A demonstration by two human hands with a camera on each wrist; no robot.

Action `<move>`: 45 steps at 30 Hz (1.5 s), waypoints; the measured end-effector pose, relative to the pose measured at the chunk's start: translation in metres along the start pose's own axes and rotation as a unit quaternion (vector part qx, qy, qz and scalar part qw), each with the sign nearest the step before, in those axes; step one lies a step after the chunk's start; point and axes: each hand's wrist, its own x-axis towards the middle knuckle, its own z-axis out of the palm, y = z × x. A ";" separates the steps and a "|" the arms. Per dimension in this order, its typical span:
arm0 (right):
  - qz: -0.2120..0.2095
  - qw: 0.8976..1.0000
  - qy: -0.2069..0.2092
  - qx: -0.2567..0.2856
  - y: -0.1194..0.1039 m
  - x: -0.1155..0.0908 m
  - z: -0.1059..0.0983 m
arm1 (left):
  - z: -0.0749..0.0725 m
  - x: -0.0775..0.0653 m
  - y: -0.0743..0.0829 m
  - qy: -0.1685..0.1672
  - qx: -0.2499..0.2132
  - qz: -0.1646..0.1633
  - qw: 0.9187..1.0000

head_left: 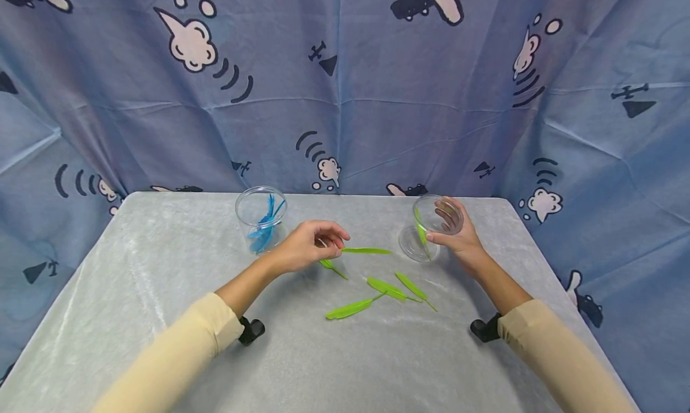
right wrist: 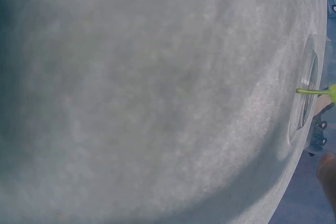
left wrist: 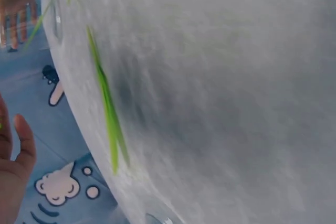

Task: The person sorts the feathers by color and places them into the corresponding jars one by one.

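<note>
My left hand (head_left: 308, 246) pinches a bright green feather (head_left: 368, 251) between thumb and fingers, its length reaching out to the right. Under that hand lies another green feather (head_left: 335, 269), partly hidden. My right hand (head_left: 458, 236) grips a clear plastic cup (head_left: 411, 252) by its side, thumb at the front. The cup leans, and a single green feather (head_left: 421, 232) shows inside it. In the right wrist view only the cup's base (right wrist: 303, 100), a feather stem (right wrist: 313, 92) and part of the thumb (right wrist: 327, 174) appear at the edge.
Several green feathers (head_left: 349, 309) lie on the grey-white table (head_left: 345, 371) between the two forearms. A second clear cup (head_left: 242, 224) stands back left, holding blue feathers (head_left: 262, 233). Behind the table hangs a blue printed curtain (head_left: 366, 72).
</note>
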 end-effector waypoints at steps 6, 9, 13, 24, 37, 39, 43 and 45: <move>-0.005 1.000 -0.003 0.007 -0.001 -0.001 0.002 | 0.008 0.012 0.006 0.026 -0.017 -0.004 0.999; -0.005 1.000 -0.003 0.005 -0.001 -0.001 0.002 | 0.010 0.019 0.010 0.044 -0.027 -0.012 0.999; 0.001 1.000 0.001 -0.006 -0.001 0.000 0.001 | 0.013 0.030 0.015 0.079 -0.032 -0.012 0.996; 0.004 1.000 0.002 -0.009 0.000 0.000 0.000 | 0.027 0.059 0.025 0.157 -0.051 0.008 0.986; 0.004 1.000 0.004 0.001 0.000 0.000 0.001 | 0.046 0.093 0.042 0.196 -0.037 0.024 0.980; 0.006 1.000 0.005 -0.007 0.000 0.001 0.001 | 0.050 0.097 0.043 0.200 -0.032 0.021 0.979; 0.004 1.000 0.002 -0.010 0.002 0.000 -0.001 | 0.059 0.105 0.044 0.207 -0.027 0.010 0.978; 0.003 1.000 0.000 -0.008 0.002 0.000 -0.001 | 0.065 0.109 0.044 0.208 -0.027 0.007 0.978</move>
